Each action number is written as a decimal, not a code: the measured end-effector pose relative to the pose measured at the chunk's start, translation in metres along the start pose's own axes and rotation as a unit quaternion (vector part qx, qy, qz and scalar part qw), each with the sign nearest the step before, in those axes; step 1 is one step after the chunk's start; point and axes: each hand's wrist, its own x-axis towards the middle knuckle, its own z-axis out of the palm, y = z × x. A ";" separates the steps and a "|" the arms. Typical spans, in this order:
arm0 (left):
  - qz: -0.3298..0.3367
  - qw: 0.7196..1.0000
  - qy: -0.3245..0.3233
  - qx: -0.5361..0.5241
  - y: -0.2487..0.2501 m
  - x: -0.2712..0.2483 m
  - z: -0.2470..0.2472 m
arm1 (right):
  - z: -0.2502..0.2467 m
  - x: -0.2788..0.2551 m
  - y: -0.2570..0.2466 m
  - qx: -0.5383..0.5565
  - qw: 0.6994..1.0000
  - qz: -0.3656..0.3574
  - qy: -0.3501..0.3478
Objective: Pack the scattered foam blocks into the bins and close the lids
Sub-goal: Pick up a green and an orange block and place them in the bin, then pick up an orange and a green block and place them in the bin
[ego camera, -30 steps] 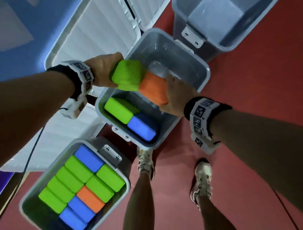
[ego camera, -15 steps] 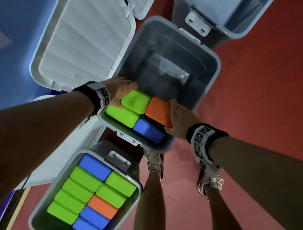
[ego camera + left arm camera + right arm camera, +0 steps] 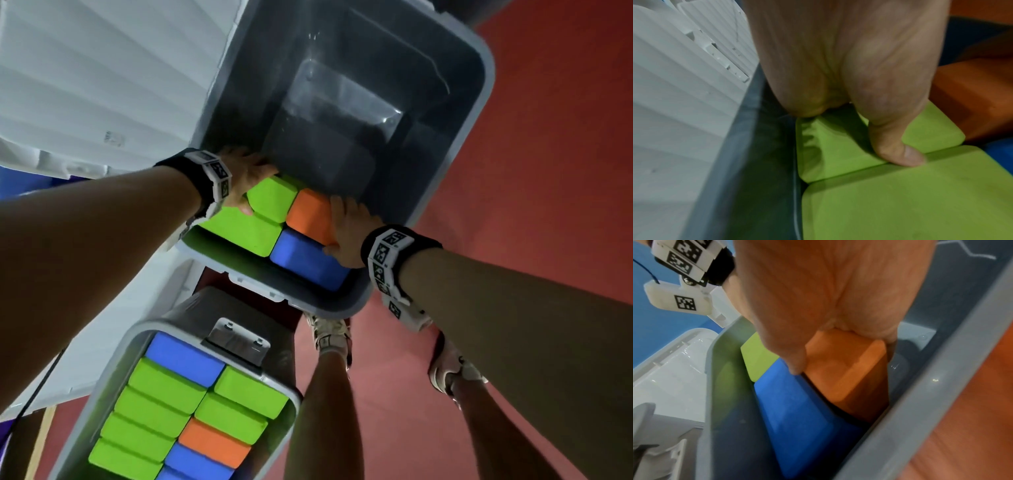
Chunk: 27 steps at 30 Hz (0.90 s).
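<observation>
In the head view my left hand [image 3: 253,185] grips a green foam block [image 3: 272,197] inside the middle grey bin [image 3: 479,102]. Beside it my right hand [image 3: 337,226] grips an orange block [image 3: 308,214]. Both blocks stand against another green block [image 3: 243,229] and a blue block [image 3: 305,260] lying at the bin's near end. The left wrist view shows my thumb [image 3: 898,152] on the green block [image 3: 838,154], fingers hidden behind it. In the right wrist view my thumb [image 3: 795,363] lies on the orange block [image 3: 849,369], next to the blue block [image 3: 797,410].
The far half of the middle bin holds no blocks. A nearer grey bin [image 3: 137,329] holds several green, blue and orange blocks. A white ribbed lid [image 3: 102,85] lies open at the left. My feet [image 3: 329,332] stand on the red floor [image 3: 548,171].
Both hands have come down from above the rim into the middle bin, bringing the green and orange blocks next to the two blocks lying there. My head has moved closer.
</observation>
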 end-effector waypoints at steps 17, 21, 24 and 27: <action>-0.024 0.999 -0.037 0.001 0.023 0.023 -0.030 | -0.004 0.004 0.018 0.062 0.997 0.031 -0.035; -0.032 0.999 0.000 0.002 0.047 0.016 -0.077 | -0.035 -0.018 0.041 0.074 0.997 0.013 0.013; -0.032 0.999 0.015 0.003 0.071 0.013 -0.123 | -0.065 -0.046 0.067 0.095 0.994 -0.008 0.061; -0.020 0.999 0.020 0.021 0.113 0.011 -0.181 | -0.087 -0.086 0.109 0.115 0.988 -0.013 0.102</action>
